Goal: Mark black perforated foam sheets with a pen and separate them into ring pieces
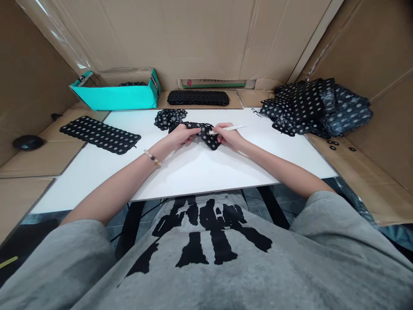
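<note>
Dotted black sheet (pixel 201 127) bunched between my hands at 12 o'clock

My left hand (pixel 182 135) is nearly closed, its fingers pinching the sheet's near side. My right hand (pixel 227 136) is curled too, with a white pen-shaped tool (pixel 234 127) held in it. The tool's tip points at 9 o'clock and lies over the sheet, though I can't tell whether it touches. The sheet is buckled between my hands, just above the white board (pixel 193 172) under them. A beaded bracelet (pixel 151 157) circles my left wrist.

Just past my hands at 12 o'clock, a crumpled dotted piece (pixel 170 119) lies on the board, nearly touching the sheet I'm holding. At 10 o'clock, a flat dotted black sheet (pixel 100 134) lies across the board's left corner. At 11 o'clock stands a teal box (pixel 116 98) with dark pieces (pixel 131 84) inside. Beside it, a black strip (pixel 198 97) lies on brown cardboard (pixel 364 172). At 2 o'clock, a heap of dotted sheets (pixel 314 107) is piled at the board's far corner and onto the cardboard. Small black rings (pixel 332 144) sit on the cardboard nearer 3 o'clock. A round black object (pixel 28 142) lies at 9 o'clock, beyond the board.
</note>
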Demonstrator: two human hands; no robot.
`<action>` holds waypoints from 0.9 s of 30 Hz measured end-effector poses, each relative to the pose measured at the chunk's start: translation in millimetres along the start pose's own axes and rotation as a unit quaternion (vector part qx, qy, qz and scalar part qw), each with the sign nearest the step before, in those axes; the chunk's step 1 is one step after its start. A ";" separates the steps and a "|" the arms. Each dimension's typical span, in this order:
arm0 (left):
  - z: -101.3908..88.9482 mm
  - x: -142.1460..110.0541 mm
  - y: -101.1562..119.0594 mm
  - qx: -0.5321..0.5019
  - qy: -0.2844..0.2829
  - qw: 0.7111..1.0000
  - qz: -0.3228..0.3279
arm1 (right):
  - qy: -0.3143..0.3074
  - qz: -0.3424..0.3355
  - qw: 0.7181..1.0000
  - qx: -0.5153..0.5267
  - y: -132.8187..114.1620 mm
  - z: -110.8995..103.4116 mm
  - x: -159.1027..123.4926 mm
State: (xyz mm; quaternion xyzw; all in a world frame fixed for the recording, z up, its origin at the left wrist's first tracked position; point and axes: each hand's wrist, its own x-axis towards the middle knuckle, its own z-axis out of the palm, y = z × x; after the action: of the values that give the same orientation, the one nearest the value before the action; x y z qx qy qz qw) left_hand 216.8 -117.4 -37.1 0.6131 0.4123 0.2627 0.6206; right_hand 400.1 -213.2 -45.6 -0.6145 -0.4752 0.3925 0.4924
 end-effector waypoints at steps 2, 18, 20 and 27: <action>0.8 2.2 -0.4 -0.046 0.013 0.999 0.006 | 0.031 0.021 0.997 0.065 -2.7 -7.5 4.2; 21.2 -18.9 0.0 -0.229 -0.048 0.967 0.102 | -0.039 0.009 0.964 0.261 -6.8 -1.2 -2.5; 20.8 -16.7 -3.9 -0.209 -0.052 0.972 0.092 | -0.019 -0.019 0.977 0.213 -8.0 -0.4 -3.5; 21.5 -11.9 -7.9 -0.168 -0.001 0.985 0.048 | -0.007 -0.069 0.991 0.110 -3.2 0.9 -2.9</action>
State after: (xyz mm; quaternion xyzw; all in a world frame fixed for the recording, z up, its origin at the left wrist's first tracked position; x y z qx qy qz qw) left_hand 227.1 -139.9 -44.5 0.5196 0.3316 0.3575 0.7016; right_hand 398.0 -215.5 -42.7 -0.5196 -0.4734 0.4117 0.5800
